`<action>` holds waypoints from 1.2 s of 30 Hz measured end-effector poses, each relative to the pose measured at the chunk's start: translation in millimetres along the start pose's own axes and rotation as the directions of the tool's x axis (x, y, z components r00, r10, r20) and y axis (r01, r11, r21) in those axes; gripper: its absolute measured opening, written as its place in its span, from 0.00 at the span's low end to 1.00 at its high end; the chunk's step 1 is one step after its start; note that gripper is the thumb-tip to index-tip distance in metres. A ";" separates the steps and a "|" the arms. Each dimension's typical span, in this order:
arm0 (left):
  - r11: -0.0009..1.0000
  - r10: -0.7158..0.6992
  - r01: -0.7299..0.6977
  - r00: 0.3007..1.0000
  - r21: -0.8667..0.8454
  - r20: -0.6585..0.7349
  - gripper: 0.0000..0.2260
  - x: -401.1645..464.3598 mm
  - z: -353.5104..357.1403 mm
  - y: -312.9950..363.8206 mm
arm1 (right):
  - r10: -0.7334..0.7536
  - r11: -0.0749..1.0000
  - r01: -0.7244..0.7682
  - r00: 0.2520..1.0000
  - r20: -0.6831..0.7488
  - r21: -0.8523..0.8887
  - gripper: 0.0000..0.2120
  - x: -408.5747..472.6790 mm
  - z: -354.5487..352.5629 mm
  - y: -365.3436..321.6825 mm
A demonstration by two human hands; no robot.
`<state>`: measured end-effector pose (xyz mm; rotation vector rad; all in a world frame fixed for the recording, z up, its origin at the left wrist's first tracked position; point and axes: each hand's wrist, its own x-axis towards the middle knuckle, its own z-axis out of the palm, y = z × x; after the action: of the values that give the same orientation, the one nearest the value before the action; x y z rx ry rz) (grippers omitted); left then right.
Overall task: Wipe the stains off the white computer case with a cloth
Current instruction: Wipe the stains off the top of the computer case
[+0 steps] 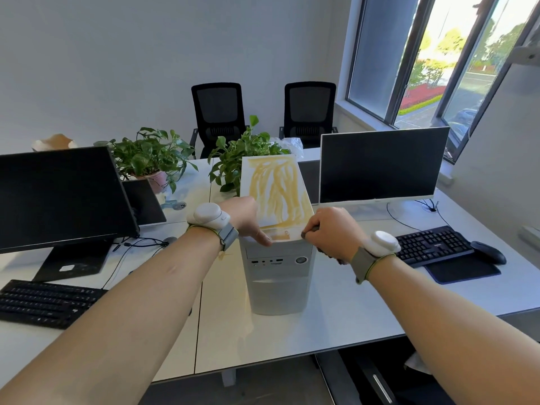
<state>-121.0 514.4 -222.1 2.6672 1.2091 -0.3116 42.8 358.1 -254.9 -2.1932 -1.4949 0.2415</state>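
A white computer case (pixel 277 276) stands upright in the middle of the desk. Its top panel is covered with yellow-brown smeared stains (pixel 276 188). My left hand (pixel 245 219) rests on the top's near left corner, fingers curled over the front edge. My right hand (pixel 330 230) is at the near right corner, closed around a dark grey cloth (pixel 327 252) that peeks out by the fingertips and under the palm. Both wrists carry white sensor bands.
A black monitor (pixel 58 197) and keyboard (pixel 43 302) sit on the left. A white-framed monitor (pixel 380 165), keyboard (pixel 432 244) and mouse (pixel 488 251) are on the right. Two potted plants (pixel 152 159) stand behind the case. Two black chairs (pixel 217 112) are at the far side.
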 end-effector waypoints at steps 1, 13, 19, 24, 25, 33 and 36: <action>1.000 0.009 -0.008 1.000 -0.007 0.008 0.31 1.1 -1.3 -3.9 | 0.008 1.000 -0.008 1.000 -0.028 -0.003 0.10 2.4 -1.9 0.7; 0.998 0.033 -0.035 0.999 -0.060 -0.034 0.28 0.6 6.6 -24.7 | 0.009 0.997 -0.011 1.000 -0.021 -0.074 0.12 12.4 13.8 -26.9; 0.993 0.007 -0.012 0.999 -0.116 -0.048 0.29 -1.7 13.1 -31.2 | 0.055 0.998 -0.053 0.998 0.042 -0.046 0.12 29.6 9.1 -40.5; 0.994 -0.014 0.008 0.998 -0.111 -0.054 0.29 -1.2 13.2 -32.2 | 0.043 0.997 -0.036 0.994 0.103 -0.067 0.12 29.1 16.5 -45.4; 0.994 -0.016 0.010 0.999 -0.111 -0.051 0.29 -0.8 12.5 -30.9 | 0.043 0.998 -0.038 0.993 0.113 -0.051 0.12 31.0 13.9 -44.6; 0.993 -0.034 0.029 0.999 -0.116 -0.035 0.30 1.6 10.8 -30.5 | -0.022 0.999 0.028 0.992 0.120 -0.043 0.12 33.3 21.6 -51.8; 0.993 -0.032 0.026 0.998 -0.118 -0.045 0.30 1.6 11.7 -30.8 | -0.037 0.995 0.043 0.997 0.070 -0.091 0.12 32.9 26.0 -54.1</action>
<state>-144.6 532.4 -236.5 2.5720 1.2407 -0.1770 0.4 411.4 -248.1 -2.2447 -1.6157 0.2402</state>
